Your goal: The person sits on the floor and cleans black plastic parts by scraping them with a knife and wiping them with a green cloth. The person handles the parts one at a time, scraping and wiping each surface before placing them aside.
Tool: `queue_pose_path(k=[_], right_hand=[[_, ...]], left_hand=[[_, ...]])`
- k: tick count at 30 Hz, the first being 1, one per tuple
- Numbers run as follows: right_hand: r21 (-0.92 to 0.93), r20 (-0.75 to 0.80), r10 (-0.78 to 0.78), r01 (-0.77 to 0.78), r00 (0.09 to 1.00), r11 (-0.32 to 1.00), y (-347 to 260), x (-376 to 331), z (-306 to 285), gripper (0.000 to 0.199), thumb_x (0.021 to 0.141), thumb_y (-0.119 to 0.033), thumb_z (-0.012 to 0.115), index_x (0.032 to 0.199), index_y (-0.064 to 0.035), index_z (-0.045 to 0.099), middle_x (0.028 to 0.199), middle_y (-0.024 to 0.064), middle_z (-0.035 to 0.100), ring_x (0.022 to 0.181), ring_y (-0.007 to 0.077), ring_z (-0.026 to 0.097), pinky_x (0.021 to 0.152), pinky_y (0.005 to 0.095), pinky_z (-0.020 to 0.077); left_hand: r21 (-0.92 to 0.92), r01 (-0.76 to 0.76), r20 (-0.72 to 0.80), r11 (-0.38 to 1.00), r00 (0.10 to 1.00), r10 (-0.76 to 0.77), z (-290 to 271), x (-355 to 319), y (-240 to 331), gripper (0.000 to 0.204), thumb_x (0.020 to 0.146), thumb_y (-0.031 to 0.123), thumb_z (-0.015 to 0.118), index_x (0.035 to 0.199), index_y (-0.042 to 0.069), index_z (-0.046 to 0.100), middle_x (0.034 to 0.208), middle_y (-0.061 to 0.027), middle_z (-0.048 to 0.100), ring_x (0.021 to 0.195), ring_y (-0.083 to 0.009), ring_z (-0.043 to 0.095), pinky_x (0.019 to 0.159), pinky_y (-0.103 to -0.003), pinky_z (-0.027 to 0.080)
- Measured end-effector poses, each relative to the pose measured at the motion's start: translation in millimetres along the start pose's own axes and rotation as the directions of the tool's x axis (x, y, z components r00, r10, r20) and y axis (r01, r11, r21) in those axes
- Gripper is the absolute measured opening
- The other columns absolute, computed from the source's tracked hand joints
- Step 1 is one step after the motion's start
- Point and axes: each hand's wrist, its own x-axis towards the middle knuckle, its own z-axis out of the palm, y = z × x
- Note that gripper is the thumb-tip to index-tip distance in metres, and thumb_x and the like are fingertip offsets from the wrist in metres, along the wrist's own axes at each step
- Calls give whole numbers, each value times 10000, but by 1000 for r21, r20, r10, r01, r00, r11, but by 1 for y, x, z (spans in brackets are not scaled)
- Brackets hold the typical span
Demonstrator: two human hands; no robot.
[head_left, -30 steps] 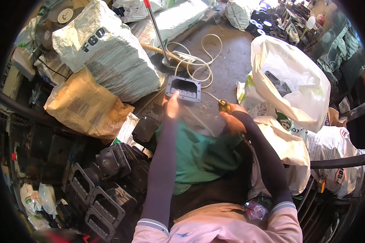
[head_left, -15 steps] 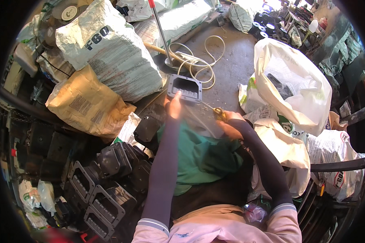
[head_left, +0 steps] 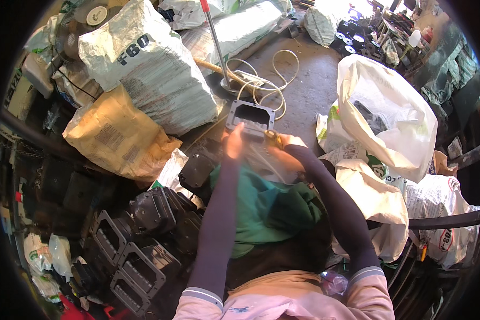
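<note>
Over my lap, my left hand (head_left: 233, 141) grips a dark grey plastic housing (head_left: 257, 131) by its near left side, thumb on the rim. The housing has a wide opening facing up, with bolt holes around its flange. My right hand (head_left: 289, 147) is closed around the yellow handle of a screwdriver (head_left: 273, 138), held against the housing's near right corner. Its shaft is out of sight. Both hands are slightly blurred. Beneath them a green cloth (head_left: 272, 205) and a clear plastic sheet lie across my lap.
Several similar black housings (head_left: 144, 269) are stacked at my left. An open white sack (head_left: 352, 101) with dark parts inside stands at right. Brown paper (head_left: 117, 136) and white sacks (head_left: 149, 69) are at far left. A pale cable (head_left: 282, 88) loops on the floor ahead.
The screwdriver's handle has moved left and up against the housing, and its shaft, visible before, is now hidden. The housing has shifted slightly right in the view.
</note>
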Motion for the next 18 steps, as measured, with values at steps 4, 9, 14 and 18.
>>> queue_pose_path(k=[4, 9, 14, 18], right_hand=[[194, 83, -73, 55, 994, 979, 3, -11, -9, 420, 861, -330, 632, 1158, -34, 649, 921, 215, 696, 862, 304, 684, 786, 408, 519], [152, 127, 9, -28, 992, 988, 6, -10, -12, 406, 870, -316, 629, 1161, -34, 650, 899, 200, 699, 840, 284, 683, 767, 393, 518], [46, 11, -98, 98, 995, 994, 2, -19, -17, 381, 884, -294, 625, 1138, -11, 648, 872, 188, 696, 794, 267, 685, 740, 387, 527], [112, 140, 42, -58, 989, 992, -4, -33, -26, 386, 893, -292, 619, 1155, -8, 634, 854, 169, 693, 739, 250, 682, 704, 379, 536]], left_hand=[[57, -18, 10, 998, 1000, 17, 3, -4, 2, 320, 909, 98, 648, 1205, -2, 580, 1073, -119, 663, 945, -243, 680, 768, -353, 588], [195, -135, 61, 972, 990, 125, 13, -13, 8, 333, 894, 84, 666, 1209, 1, 593, 1107, -95, 656, 963, -196, 648, 824, -308, 539], [189, -145, 33, 971, 989, 142, 24, -30, 26, 538, 860, 71, 699, 1353, -34, 512, 1197, -142, 646, 1023, -195, 635, 907, -302, 492], [582, -262, -4, 770, 946, 325, 29, -44, 41, 733, 831, 138, 718, 1463, -13, 378, 1304, -205, 586, 1147, -286, 602, 1004, -365, 455]])
